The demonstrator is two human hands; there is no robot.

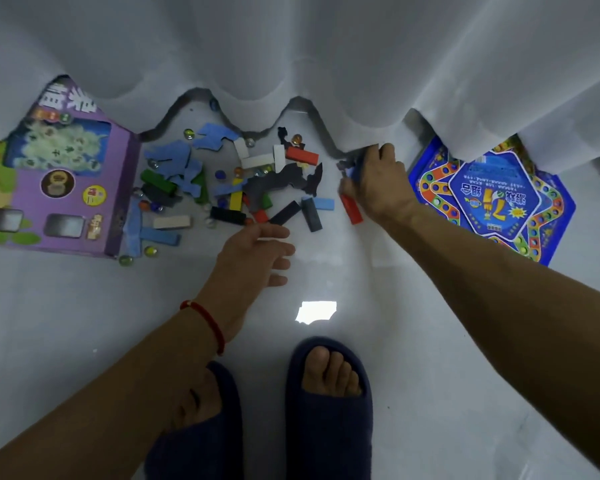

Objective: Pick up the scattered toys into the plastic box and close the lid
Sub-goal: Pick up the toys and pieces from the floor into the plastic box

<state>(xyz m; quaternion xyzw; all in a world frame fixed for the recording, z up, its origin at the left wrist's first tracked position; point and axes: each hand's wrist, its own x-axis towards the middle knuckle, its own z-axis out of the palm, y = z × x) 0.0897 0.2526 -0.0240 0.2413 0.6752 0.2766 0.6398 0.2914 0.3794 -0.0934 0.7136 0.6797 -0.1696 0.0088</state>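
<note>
The fingers [350, 188] of the right hand [378, 183] are curled down around a red block [352, 209] and some small dark and blue pieces [347, 168], clamped on them at the hem of the white curtain [326, 57]. We note the red block sticks out below the hand toward the person, its lower end on the pale floor [84, 323]. The left hand [257, 258] hovers with fingers spread apart and nearly straight, gripping nothing, just beside a dark block [284, 213] at the near edge of the toy scatter. A red string bracelet [207, 323] circles the left wrist.

We record the scattered toys [222, 181] lying on the floor along the curtain hem: wooden blocks in red, white, blue, green, yellow and black, flat blue and dark puzzle-like pieces, and glass marbles [149, 251]. A purple toy carton [66, 174] lies flat at the left end of the scatter, touching several blue pieces. A blue game board [492, 199] lies on the floor right of the right hand, partly under the curtain. We cannot find the plastic box or its lid in this view. Two feet in dark slippers [326, 410] stand on the floor at the near edge, well apart from the toys
</note>
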